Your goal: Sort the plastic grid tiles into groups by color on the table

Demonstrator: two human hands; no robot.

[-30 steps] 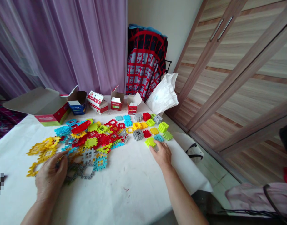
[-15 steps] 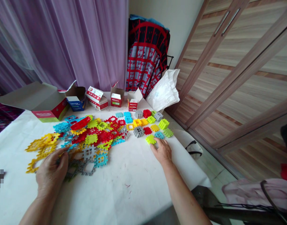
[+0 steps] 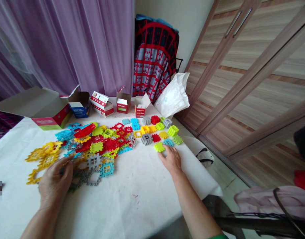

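My left hand (image 3: 55,179) rests at the near left of the pile of interlocking plastic building tiles (image 3: 110,145). Its fingers are curled in; a small dark bit shows between them, too hidden to name. Beside it lie yellow tiles (image 3: 49,161) and grey frame tiles (image 3: 93,177). Farther right, my right hand (image 3: 171,159) has thumb and fingers at the near right edge of a lime-green tile (image 3: 159,147) lying on the table. Just beyond those fingers are a blue tile (image 3: 168,142) and a red tile (image 3: 155,137). A grey stack of tiles (image 3: 147,139) stands close by.
Open cardboard boxes line the back: a large red-green one (image 3: 51,122), a blue one (image 3: 79,110) and several smaller red-white ones (image 3: 124,105). A white bag (image 3: 172,96) leans at the back right corner. The white-covered table (image 3: 132,199) ends at the right, near a wooden wardrobe (image 3: 242,66).
The whole view has shifted slightly. Both hands keep the same places against the tiles, and no tile has visibly moved.
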